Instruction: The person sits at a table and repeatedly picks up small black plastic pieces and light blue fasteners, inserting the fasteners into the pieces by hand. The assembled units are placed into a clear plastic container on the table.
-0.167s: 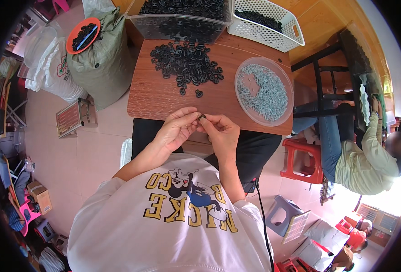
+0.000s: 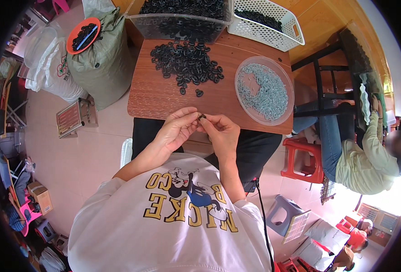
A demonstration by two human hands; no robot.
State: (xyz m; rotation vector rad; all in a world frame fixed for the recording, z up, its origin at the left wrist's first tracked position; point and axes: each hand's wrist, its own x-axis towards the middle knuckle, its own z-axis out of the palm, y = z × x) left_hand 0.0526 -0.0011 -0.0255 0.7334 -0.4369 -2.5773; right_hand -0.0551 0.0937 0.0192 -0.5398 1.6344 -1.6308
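Both hands are meeting just over the near edge of the small wooden table, at about the centre of the view: the left hand and the right hand are pinching one small black ring-shaped part between their fingertips, the fingers closing together on it from either side. At twelve o'clock from the hands, a loose heap of the same black parts is lying on the tabletop, and at two o'clock a round clear dish of small pale metal pieces is sitting near the table's right edge. The part is tiny and is being held over the person's lap rather than over the table, so a slipping fingertip could let it drop to the floor; two strays near the heap could also be brushed off by a wrist. Farther at twelve o'clock a clear tub and a white lattice basket are holding more black parts. At ten o'clock a grey-green sack is carrying an orange round lid, beside a white printed sack; a small brown carton is lying at eight o'clock.
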